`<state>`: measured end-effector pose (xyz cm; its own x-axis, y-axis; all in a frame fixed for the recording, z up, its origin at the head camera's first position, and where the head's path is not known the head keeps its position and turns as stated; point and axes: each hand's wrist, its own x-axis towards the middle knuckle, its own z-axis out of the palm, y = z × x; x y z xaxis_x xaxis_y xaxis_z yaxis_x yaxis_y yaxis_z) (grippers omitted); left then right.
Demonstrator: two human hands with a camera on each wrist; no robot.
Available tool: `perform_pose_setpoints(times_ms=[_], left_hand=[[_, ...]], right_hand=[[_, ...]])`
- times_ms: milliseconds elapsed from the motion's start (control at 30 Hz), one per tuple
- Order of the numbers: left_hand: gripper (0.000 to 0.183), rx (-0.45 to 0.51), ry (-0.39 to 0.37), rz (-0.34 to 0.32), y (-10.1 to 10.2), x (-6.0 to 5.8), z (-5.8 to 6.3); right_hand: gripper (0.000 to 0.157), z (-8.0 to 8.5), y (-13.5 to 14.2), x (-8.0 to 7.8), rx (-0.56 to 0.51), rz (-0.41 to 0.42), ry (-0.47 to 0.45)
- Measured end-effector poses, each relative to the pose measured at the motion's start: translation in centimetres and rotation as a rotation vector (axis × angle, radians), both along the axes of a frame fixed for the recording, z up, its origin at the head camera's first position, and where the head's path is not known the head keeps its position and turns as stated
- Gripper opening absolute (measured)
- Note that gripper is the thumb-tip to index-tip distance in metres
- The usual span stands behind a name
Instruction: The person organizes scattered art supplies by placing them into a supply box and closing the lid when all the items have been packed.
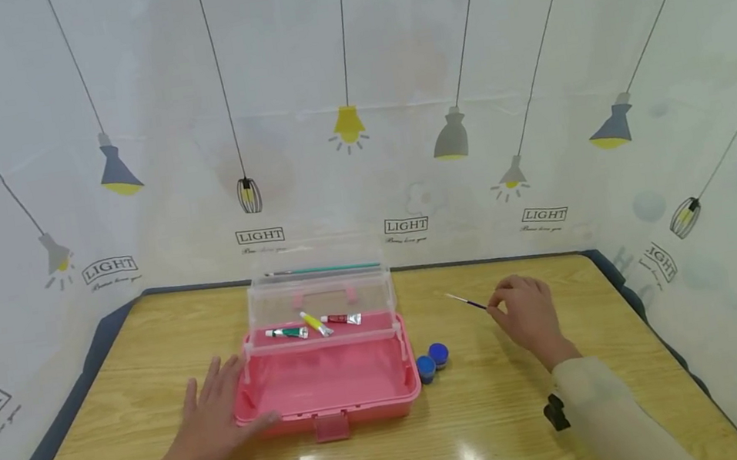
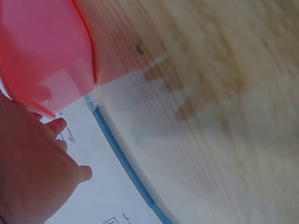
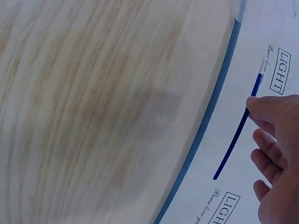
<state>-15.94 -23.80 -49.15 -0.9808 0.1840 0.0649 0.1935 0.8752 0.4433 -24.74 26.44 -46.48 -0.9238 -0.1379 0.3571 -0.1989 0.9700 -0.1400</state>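
Observation:
My right hand [image 1: 528, 318] pinches a thin blue paintbrush [image 1: 467, 301] between thumb and fingertips above the table's right side. In the right wrist view the paintbrush [image 3: 231, 144] slants, its pale bristle end up and its blue handle running down past the thumb. A pink plastic box [image 1: 337, 417] stands with its clear lid [image 1: 274, 308] raised at the back. My left hand [image 1: 211, 429] rests against the box's left side with fingers spread and the thumb along the front rim. The main compartment holds nothing visible.
Green [image 1: 287, 334], yellow [image 1: 315, 323] and red [image 1: 341, 319] paint tubes lie in the lid's tray area. A teal paintbrush [image 1: 332, 268] lies further back across the lid. Two blue paint pots [image 1: 426, 368] stand right of the box. A printed curtain [image 1: 297, 115] surrounds the wooden table [image 1: 505, 414].

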Motion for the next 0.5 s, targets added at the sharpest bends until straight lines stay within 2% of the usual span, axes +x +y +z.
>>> perform_pose_setpoints(times_ms=[133, 300, 500], left_hand=[[0.105, 0.005, -0.003, -0.007, 0.3, 0.0, 0.2], [0.107, -0.002, 0.017, -0.030, 0.4, 0.0, 1.1], [0.111, 0.011, 0.002, -0.039, 0.3, -0.1, 1.7]], right_hand=[[0.007, 0.6, -0.7, -0.3, -0.012, 0.025, 0.025], [0.008, 1.1, -1.7, -0.8, -0.006, 0.058, 0.055], [0.008, 1.9, -2.8, -1.2, -0.019, 0.057, 0.061]])
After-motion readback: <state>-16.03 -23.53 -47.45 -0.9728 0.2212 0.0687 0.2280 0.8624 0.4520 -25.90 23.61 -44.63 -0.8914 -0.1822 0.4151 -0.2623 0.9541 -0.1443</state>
